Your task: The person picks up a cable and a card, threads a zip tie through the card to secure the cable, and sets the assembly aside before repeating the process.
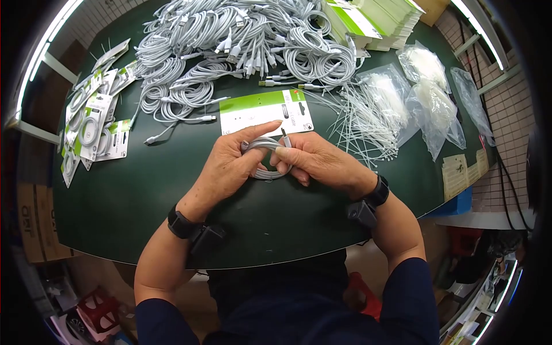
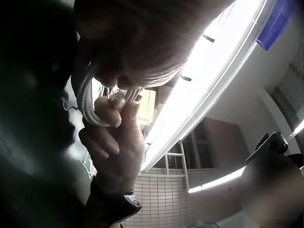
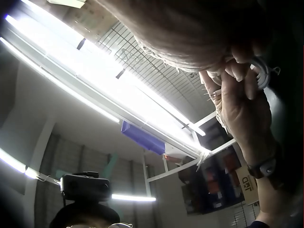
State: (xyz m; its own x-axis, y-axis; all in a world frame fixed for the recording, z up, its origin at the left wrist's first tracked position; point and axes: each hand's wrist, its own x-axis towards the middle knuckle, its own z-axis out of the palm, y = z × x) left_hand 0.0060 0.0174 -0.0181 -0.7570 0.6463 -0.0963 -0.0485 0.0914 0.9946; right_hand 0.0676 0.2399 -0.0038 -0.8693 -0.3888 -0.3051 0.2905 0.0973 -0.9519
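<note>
Both hands hold one coiled light-grey USB cable (image 1: 270, 173) above the dark green table. My left hand (image 1: 225, 158) grips the coil's left side, its index finger stretched out over the top and one plug beside the thumb. On the right side, my right hand (image 1: 316, 158) pinches the loops and a plug end (image 1: 284, 137) between thumb and fingers. In the left wrist view the coil (image 2: 85, 102) shows as a white ring between the two hands. Just beyond the hands lies a green and white printed packaging card (image 1: 247, 115).
A big heap of coiled cables (image 1: 201, 34) covers the back. Cards with cables attached (image 1: 92, 126) lie at left. Loose white cable ties (image 1: 362, 126) and plastic bags of ties (image 1: 428, 103) are at right. Stacked cards (image 1: 385, 23) stand behind them on the table (image 1: 144, 213).
</note>
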